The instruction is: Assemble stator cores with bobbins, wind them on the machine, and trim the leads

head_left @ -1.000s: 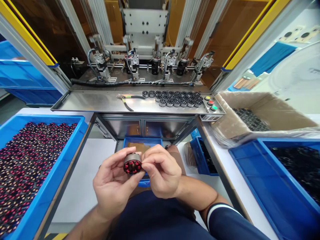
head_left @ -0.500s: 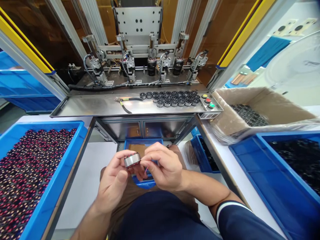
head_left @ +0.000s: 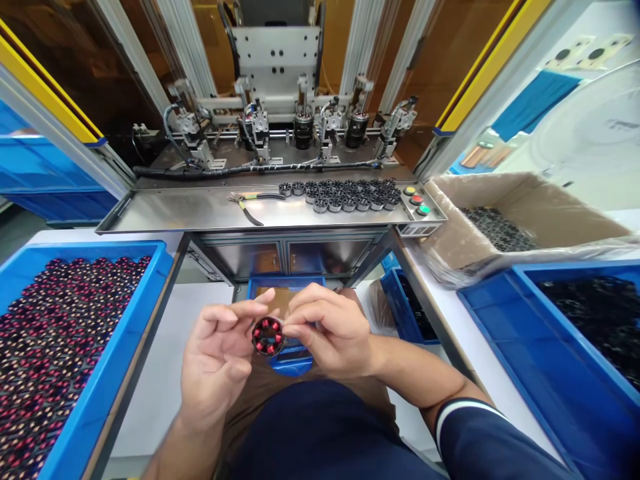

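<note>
A small wound motor stator, a dark ring with red coils inside, faces up in front of my lap. The fingertips of my right hand pinch it at its right edge. On its other side is my left hand, fingers spread and thumb apart, close around the ring without gripping it. Whether a left fingertip touches the ring from behind, I cannot tell. Below the hands lies a blue bin, partly covered by them.
Ahead, a machine's steel ledge carries cutting pliers, rows of black-and-silver rings and push buttons. At left stands a blue tray of red-wound stators. A lined carton and a blue bin with black parts stand at right.
The stator has turned from side-on to showing its red coils upward. My left fingers have opened away from it, while my right hand stays pinched at its edge.
</note>
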The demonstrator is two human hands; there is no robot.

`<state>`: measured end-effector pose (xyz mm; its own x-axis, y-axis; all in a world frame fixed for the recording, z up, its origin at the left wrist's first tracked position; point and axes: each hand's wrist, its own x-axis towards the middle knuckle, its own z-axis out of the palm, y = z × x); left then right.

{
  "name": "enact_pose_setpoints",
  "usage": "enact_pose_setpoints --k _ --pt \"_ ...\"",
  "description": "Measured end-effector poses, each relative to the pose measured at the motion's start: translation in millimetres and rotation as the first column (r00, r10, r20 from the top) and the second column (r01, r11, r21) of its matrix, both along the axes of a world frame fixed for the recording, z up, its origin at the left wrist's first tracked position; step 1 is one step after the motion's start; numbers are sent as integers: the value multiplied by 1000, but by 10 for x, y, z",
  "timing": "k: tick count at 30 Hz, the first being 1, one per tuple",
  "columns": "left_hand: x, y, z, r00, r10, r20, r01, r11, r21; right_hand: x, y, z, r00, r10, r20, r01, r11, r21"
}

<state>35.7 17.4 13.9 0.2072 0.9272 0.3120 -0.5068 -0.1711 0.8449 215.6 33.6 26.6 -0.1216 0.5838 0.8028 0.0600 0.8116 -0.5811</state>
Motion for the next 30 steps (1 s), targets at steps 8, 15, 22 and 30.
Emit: enact_pose_setpoints --k 8,15,22,30 --pt "-3 -11 -10 934 -354 -46 330 906 -266 88 -2 12 989 -102 107 86 985 152" --pt "66 -28 -19 981 36 -190 -28 999 43 6 -27 -31 998 -57 -30 54 993 -101" --pt "99 -50 3 885 369 -286 -246 889 386 -52 -21 -108 936 130 -328 -291 809 -510" --pt "74 -68 -13 867 386 -315 -276 898 342 -86 -15 -237 860 166 -483 -464 651 -601"
